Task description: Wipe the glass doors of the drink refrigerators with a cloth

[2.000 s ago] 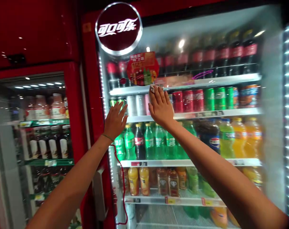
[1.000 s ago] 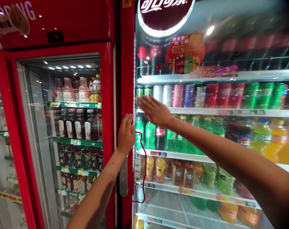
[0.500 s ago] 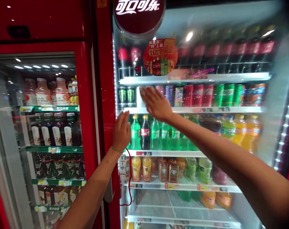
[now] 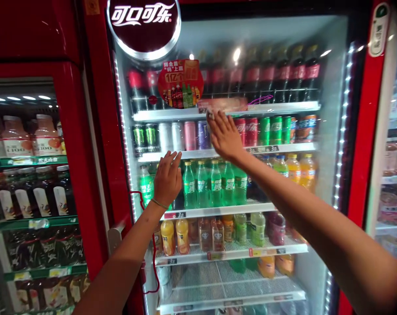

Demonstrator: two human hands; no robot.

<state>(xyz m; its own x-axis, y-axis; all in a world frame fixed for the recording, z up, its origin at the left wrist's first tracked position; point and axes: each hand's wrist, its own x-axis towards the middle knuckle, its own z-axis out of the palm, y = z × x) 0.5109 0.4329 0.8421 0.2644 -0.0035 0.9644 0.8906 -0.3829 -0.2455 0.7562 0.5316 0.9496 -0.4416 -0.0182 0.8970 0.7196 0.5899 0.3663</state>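
My right hand is raised flat against the glass door of a red drinks fridge, in front of the row of cans. Its fingers are stretched out. A small pale spot shows by its fingertips, but I cannot tell what it is. Lower and to the left, my left hand is up at the same glass with straight fingers and nothing visible in it. A thin band circles the left wrist. Behind the left hand stand green soda bottles.
A round sign and a red promotional sticker are on the door. A metal handle juts out at its left edge. Another red fridge with bottled drinks stands to the left. More stocked shelves are at far right.
The view has shifted right, so the fridge sits further left and its right frame shows. Against the glass, both hands have moved right, the right one also upward.
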